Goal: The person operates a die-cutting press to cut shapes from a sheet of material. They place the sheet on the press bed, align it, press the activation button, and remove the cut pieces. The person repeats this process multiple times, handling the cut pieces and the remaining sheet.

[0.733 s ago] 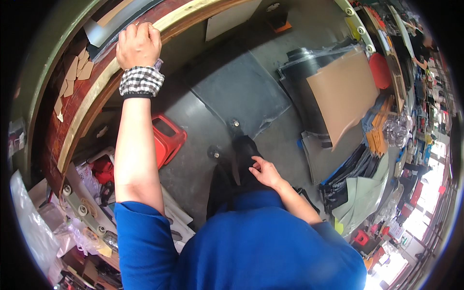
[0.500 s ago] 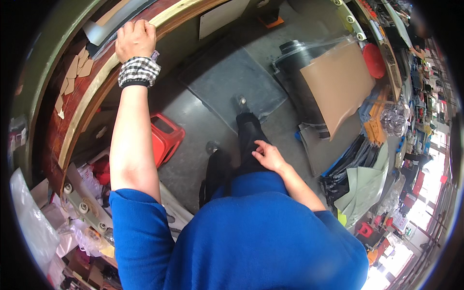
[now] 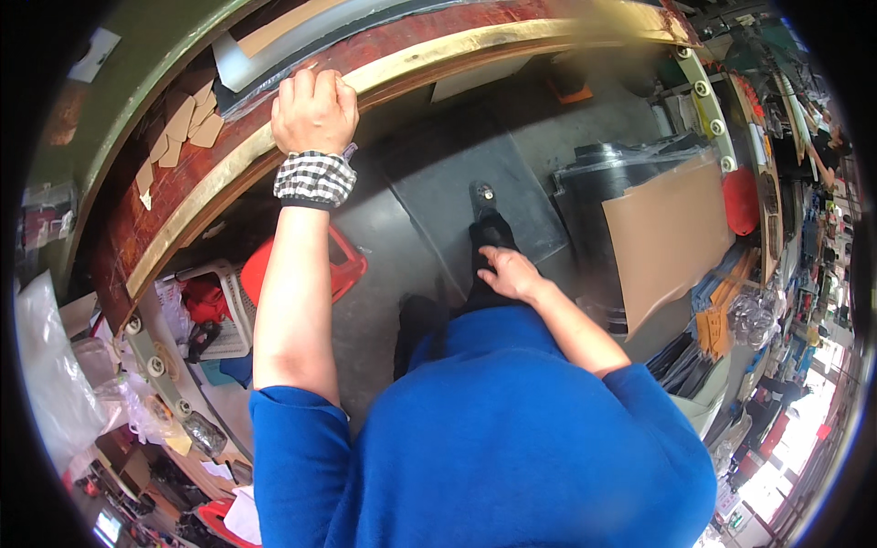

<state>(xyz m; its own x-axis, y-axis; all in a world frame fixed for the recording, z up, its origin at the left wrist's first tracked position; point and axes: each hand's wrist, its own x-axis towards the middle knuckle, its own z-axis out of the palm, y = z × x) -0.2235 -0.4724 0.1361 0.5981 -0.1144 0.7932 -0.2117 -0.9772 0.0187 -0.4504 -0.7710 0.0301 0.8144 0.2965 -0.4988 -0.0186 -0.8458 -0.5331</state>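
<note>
My left hand (image 3: 313,111), with a black-and-white checked band at the wrist, is closed at the pale yellow edge (image 3: 402,66) of a long dark-red worktable. Its fingers curl over that edge, and the fingertips are hidden. On the tabletop nearby lie several small tan cut pieces (image 3: 180,117) and a stack of grey, tan and black sheets (image 3: 306,38). My right hand (image 3: 510,272) hangs loosely in front of my leg, fingers apart and holding nothing.
Below the table edge, a red plastic stool (image 3: 345,274) stands beside my left forearm. A dark mat (image 3: 525,187) lies under my foot. To the right are black rolled material (image 3: 589,196) and a large brown sheet (image 3: 671,242). A white basket (image 3: 239,315) sits at left.
The view has shifted as I step further along the table. My left hand stays closed at the edge, and the right remains loose. More of the white basket now shows.
</note>
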